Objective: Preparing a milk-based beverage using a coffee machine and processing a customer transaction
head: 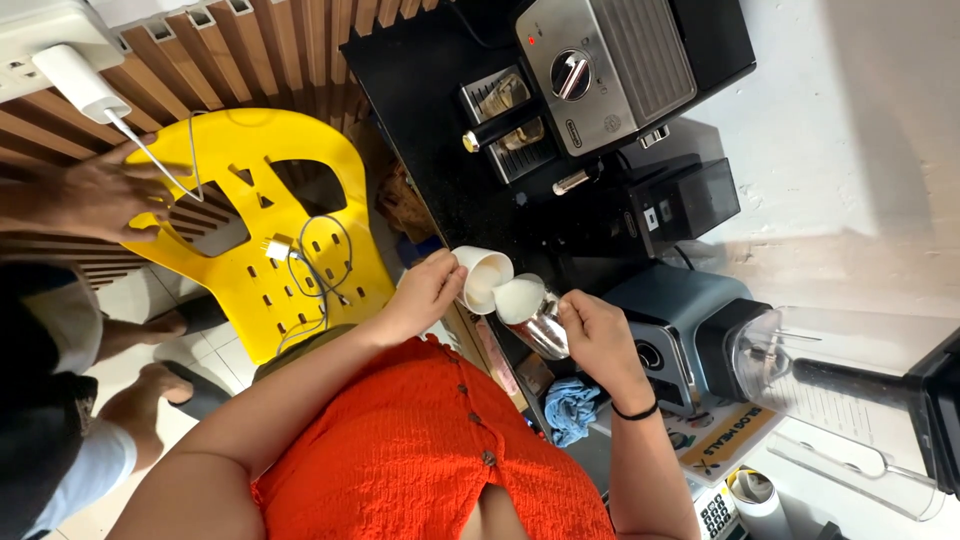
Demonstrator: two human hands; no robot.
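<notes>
My left hand (425, 292) grips a white cup (484, 277) and holds it tilted over the edge of the black counter (420, 90). My right hand (598, 338), with a black band on its wrist, holds a shiny steel milk pitcher (535, 318) full of white foamed milk. The pitcher's lip touches the rim of the cup. Both arms reach out from my orange top (420, 450).
A steel espresso machine (600, 70) stands on the counter beyond the cup, with a dark grinder (680, 200) and a blender (760, 360) to the right. A blue cloth (570, 408) lies near my right wrist. Another person's hand (100, 195) rests on a yellow chair (270, 230) holding a white charger cable.
</notes>
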